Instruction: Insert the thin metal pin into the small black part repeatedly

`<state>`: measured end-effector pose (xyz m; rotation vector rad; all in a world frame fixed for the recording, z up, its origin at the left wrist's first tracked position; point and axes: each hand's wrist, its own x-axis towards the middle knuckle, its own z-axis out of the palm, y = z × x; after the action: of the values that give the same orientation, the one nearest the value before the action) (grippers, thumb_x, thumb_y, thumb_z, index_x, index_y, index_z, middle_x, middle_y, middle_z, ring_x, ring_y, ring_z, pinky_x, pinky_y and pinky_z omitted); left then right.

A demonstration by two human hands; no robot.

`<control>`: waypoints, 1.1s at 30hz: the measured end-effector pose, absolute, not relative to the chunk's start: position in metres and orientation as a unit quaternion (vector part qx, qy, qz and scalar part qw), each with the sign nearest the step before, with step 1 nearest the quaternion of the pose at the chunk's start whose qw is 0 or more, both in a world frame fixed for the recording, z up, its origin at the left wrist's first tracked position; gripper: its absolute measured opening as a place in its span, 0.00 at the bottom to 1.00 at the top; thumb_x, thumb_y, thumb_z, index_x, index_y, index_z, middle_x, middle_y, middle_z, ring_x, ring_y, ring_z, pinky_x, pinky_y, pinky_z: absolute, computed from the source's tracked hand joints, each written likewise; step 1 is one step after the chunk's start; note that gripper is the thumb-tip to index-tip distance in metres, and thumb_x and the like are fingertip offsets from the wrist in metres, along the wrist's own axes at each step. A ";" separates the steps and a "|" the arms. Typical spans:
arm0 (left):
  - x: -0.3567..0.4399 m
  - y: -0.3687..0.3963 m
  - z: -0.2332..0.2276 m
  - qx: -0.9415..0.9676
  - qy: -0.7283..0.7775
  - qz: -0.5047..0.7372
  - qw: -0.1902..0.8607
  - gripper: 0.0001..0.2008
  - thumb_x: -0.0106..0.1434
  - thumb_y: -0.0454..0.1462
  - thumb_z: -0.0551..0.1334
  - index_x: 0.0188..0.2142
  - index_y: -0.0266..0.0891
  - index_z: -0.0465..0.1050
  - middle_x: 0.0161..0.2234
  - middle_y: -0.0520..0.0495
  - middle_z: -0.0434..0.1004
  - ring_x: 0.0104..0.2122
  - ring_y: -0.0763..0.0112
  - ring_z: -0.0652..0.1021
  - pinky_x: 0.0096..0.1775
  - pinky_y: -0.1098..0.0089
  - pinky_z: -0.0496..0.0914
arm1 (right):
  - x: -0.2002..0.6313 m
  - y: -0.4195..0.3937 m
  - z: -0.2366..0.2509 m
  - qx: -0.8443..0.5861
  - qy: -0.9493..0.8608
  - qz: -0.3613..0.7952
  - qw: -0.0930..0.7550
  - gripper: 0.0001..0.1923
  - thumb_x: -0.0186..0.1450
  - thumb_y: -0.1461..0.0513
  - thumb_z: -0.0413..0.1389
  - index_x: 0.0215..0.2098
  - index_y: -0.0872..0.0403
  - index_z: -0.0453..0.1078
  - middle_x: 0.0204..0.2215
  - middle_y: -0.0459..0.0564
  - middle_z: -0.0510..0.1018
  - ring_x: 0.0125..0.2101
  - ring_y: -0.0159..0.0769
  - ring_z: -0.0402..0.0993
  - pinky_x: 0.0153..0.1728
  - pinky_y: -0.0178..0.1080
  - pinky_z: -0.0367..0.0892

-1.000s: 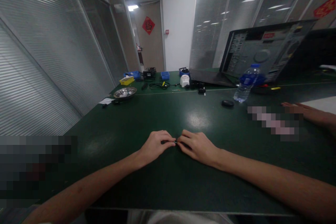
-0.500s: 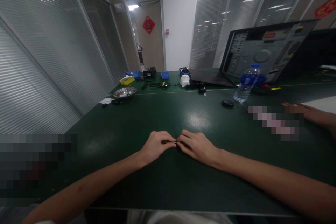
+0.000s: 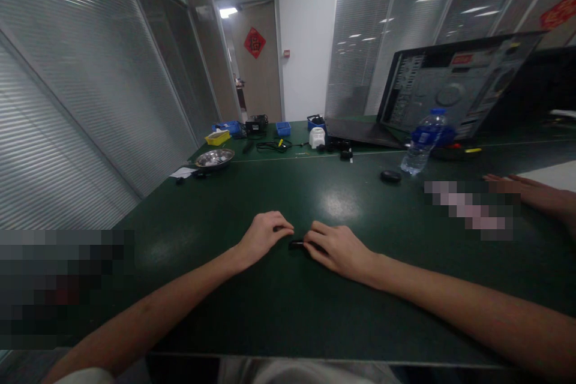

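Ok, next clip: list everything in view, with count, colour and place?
small object: 1, black, table centre, at right fingertips
table: 1, dark green
metal bowl: 1, silver, far left
bins: about 4, blue and one yellow, far edge
cables: black, far middle
white device: 1, far middle
computer case: 1, black, opened, far right
water bottle: 1, clear, blue label, right
dark oval item: 1, near bottle
other person's hand: 1, right edge
left hand: just left of object
right hand: pinching object
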<state>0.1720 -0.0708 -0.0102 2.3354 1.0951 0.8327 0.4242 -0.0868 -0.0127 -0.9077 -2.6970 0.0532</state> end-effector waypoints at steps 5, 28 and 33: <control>0.174 -0.080 -0.012 0.872 0.374 0.259 0.182 0.11 0.73 0.35 0.58 0.46 0.42 0.81 0.42 0.46 0.79 0.44 0.65 0.76 0.47 0.65 0.71 | 0.424 -0.087 -0.013 -0.311 -0.937 0.024 0.155 0.12 0.77 0.58 0.48 0.49 0.52 0.71 0.42 0.49 0.73 0.33 0.33 0.71 0.30 0.35 0.61; 0.094 -0.027 -0.010 0.848 0.440 0.247 0.163 0.15 0.72 0.40 0.59 0.55 0.44 0.76 0.51 0.45 0.79 0.46 0.64 0.78 0.49 0.63 0.72 | 0.428 -0.086 -0.011 -0.350 -0.918 0.054 0.181 0.14 0.76 0.57 0.48 0.48 0.52 0.74 0.42 0.50 0.75 0.34 0.33 0.73 0.32 0.35 0.63; -0.011 0.016 -0.020 0.737 0.608 0.287 0.069 0.15 0.66 0.42 0.63 0.48 0.39 0.80 0.47 0.43 0.82 0.46 0.59 0.79 0.51 0.61 0.71 | 0.429 -0.086 -0.011 -0.350 -0.917 0.059 0.184 0.13 0.76 0.57 0.48 0.47 0.52 0.73 0.41 0.49 0.75 0.34 0.33 0.72 0.32 0.35 0.63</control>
<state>-0.0112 0.0164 -0.0199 2.2189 1.8322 0.8638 0.4287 -0.0856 -0.0113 -0.9872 -2.5847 0.1677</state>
